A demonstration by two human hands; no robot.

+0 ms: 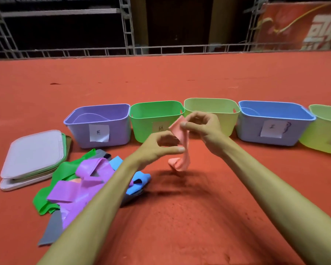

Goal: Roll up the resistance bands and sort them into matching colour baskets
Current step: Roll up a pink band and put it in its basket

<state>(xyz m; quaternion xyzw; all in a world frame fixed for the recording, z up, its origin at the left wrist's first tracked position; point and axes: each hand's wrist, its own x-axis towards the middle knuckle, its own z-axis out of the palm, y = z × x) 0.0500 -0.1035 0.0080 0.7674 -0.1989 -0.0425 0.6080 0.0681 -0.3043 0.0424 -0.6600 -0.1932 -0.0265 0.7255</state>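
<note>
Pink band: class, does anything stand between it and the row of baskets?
Nothing visible does. The left hand and right hand hold the pink band in the air just in front of the green basket. The baskets in view are open, with the lids stacked at the far left. No pink basket is in view.

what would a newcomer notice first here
First, the pink band dangling mid-frame, pinched between the left hand and the right hand above the red surface. Behind it stands a row of baskets, among them the purple basket, the green basket and the blue basket. At lower left lies a tangled pile of bands in green, purple, blue and grey.
</note>
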